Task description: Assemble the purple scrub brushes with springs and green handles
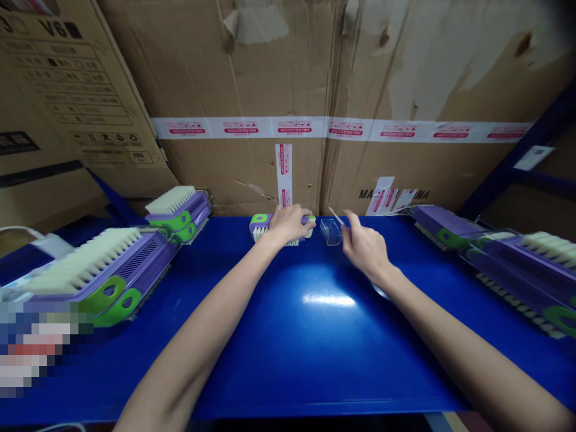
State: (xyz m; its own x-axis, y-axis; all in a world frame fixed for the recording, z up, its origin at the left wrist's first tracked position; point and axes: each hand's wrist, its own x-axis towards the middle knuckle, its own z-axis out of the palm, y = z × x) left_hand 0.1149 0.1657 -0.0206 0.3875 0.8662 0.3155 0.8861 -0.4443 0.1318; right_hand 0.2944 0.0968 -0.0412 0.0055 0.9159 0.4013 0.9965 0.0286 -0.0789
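At the back of the blue shelf, a small purple-and-green brush [260,227] with cream bristles lies bristles down. My left hand [290,223] is closed over it, covering its middle and right part. My right hand [366,243] pinches a thin pale stick [335,216], its tip pointing up and to the left. Between my hands stands a small clear plastic box [330,233], close to the brush's right end and apart from my right fingers. A clear object shows partly below my right wrist, mostly hidden by it.
Purple-and-green brushes in stacks stand on the left [121,270] and on the right [508,264]. Behind the blue shelf [315,360] rises a cardboard wall [252,78] with white-and-red tape. A white cable [20,230] lies at the far left.
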